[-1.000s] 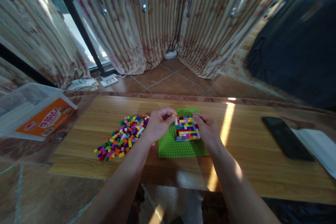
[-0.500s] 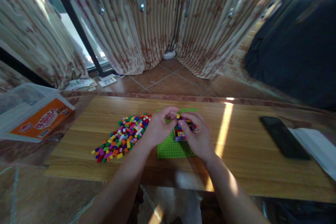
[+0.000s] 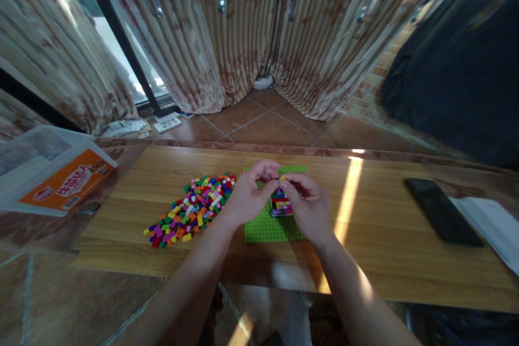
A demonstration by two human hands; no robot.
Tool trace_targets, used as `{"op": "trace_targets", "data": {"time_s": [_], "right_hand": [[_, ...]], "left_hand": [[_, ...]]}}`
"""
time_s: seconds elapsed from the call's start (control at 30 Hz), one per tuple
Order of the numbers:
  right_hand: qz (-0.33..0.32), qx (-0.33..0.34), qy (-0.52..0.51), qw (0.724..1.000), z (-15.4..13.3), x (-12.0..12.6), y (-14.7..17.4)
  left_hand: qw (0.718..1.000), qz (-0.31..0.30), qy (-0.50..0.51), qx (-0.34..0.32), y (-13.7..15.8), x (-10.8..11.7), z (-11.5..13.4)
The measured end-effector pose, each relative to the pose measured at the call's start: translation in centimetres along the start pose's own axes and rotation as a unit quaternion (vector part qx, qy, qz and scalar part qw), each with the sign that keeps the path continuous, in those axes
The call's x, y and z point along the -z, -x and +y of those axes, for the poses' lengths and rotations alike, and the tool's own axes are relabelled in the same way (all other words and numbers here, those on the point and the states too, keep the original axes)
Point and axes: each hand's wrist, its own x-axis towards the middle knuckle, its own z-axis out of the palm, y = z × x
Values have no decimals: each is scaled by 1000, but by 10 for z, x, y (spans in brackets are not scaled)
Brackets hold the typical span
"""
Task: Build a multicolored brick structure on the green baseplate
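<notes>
My right grip (image 3: 313, 207) had left the three-o'clock side of the brick block (image 3: 280, 206) and pinched a yellow brick (image 3: 283, 178) near its twelve-o'clock edge. Whether my left grip (image 3: 246, 197) shared it, I couldn't tell.

One bare left hand (image 3: 249, 194) and one bare right hand (image 3: 311, 206) make two, both at the centre of the frame. One small yellow plastic brick (image 3: 283, 178) shows at the fingertips. Beneath are one green studded baseplate (image 3: 263, 231) and one multicoloured brick block (image 3: 280, 207). Left of centre lies one heap of loose multicoloured plastic bricks (image 3: 194, 208), too many and too small to count. One translucent plastic box (image 3: 60, 143) is at the left edge; one black flat rectangular slab (image 3: 444, 211) and one flat white object (image 3: 488, 221), at the right.
</notes>
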Motion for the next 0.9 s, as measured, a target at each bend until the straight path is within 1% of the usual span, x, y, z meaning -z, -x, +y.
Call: {"op": "trace_targets", "data": {"time_s": [0.23, 0.53, 0.77, 0.83, 0.9], "right_hand": [[-20, -62, -106, 992, -2, 0, -1], [-27, -117, -194, 974, -3, 0, -3], [18, -166, -211, 963, -6, 2, -6], [22, -156, -199, 967, -4, 5, -8], [27, -131, -159, 978, -1, 8, -8]], "left_hand": [[1000, -4, 17, 12, 1, -1, 4], [998, -10, 51, 22, -1, 3, 4], [998, 29, 40, 45, -4, 4, 0], [997, 46, 32, 61, -5, 5, -3], [994, 69, 24, 80, -7, 7, -6]]}}
